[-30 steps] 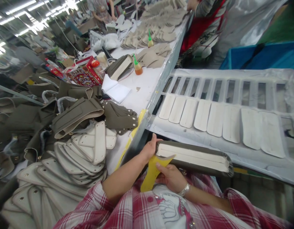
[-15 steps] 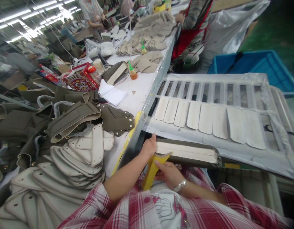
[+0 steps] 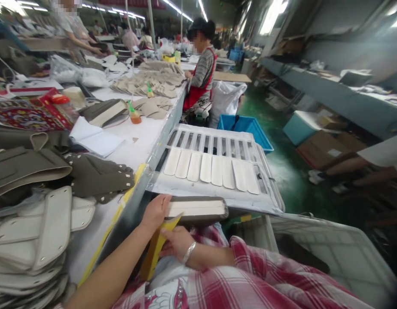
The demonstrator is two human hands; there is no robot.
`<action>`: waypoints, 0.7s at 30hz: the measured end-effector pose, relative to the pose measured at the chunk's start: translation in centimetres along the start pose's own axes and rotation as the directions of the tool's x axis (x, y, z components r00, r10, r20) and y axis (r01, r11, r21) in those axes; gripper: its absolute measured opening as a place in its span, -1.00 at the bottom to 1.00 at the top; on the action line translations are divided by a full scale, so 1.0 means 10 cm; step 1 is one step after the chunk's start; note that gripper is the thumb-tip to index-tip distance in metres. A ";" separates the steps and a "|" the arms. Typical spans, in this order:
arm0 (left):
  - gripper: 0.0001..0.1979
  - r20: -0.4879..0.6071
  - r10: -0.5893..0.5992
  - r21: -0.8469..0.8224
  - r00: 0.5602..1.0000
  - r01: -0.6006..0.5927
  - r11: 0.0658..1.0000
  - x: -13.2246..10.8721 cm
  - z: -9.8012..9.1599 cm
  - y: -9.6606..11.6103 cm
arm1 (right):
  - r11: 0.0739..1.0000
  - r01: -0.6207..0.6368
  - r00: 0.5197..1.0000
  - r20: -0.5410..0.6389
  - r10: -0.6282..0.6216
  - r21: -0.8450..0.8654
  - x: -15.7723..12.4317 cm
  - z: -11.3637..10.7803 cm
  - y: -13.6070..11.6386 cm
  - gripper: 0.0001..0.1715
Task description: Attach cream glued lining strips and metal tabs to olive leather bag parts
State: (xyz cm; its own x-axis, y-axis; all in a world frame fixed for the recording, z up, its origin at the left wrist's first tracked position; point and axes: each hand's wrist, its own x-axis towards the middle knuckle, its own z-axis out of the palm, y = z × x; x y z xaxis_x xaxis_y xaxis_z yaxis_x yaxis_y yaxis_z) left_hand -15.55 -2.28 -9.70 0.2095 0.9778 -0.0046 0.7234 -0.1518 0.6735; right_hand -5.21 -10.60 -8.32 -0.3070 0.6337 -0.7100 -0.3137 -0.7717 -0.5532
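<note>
My left hand (image 3: 157, 211) grips the near end of a long olive bag panel (image 3: 198, 208) with a cream inner face, held over my lap. My right hand (image 3: 176, 241), with a silver bracelet at the wrist, is closed on a yellow flat scraper tool (image 3: 155, 251) whose tip rests against the panel's end. Both hands sit just below the edge of the white worktable (image 3: 147, 137).
A slatted rack (image 3: 218, 146) beside the table carries several cream oval pieces (image 3: 206, 167). Olive bag parts (image 3: 98, 176) and stacked cream parts (image 3: 40, 231) cover the table at left. A glue bottle (image 3: 134, 115), a blue crate (image 3: 243, 126) and a person in a red apron (image 3: 200, 73) are farther off.
The view has tilted up and right, now showing the aisle and shelves. My hands keep the panel and yellow tool in the same grip.
</note>
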 end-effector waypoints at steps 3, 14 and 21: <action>-0.58 -0.002 -0.031 0.045 1.000 0.031 0.998 0.01 0.02 0.03 | 1.000 -0.002 1.000 0.006 0.002 0.000 -0.02 -0.02 -0.01 -0.83; -0.61 -0.046 -0.145 0.128 0.988 0.150 0.980 0.12 0.08 0.23 | 0.999 0.041 0.999 0.006 -0.041 -0.019 0.07 -0.11 -0.06 -0.77; -0.55 -0.190 -0.222 -0.026 0.956 0.221 0.975 -0.13 -0.17 0.18 | 0.959 0.256 0.967 0.038 -0.253 -0.123 -0.48 -0.56 -0.26 -0.60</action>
State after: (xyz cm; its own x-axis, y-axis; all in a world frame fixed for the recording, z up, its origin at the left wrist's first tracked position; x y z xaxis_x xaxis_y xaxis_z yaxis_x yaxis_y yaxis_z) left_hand -15.65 -3.61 -7.27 -0.0849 0.9963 -0.0138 0.7343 0.0719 0.6750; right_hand 2.11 -11.98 -5.92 -0.2519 0.8099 -0.5298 -0.2686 -0.5844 -0.7657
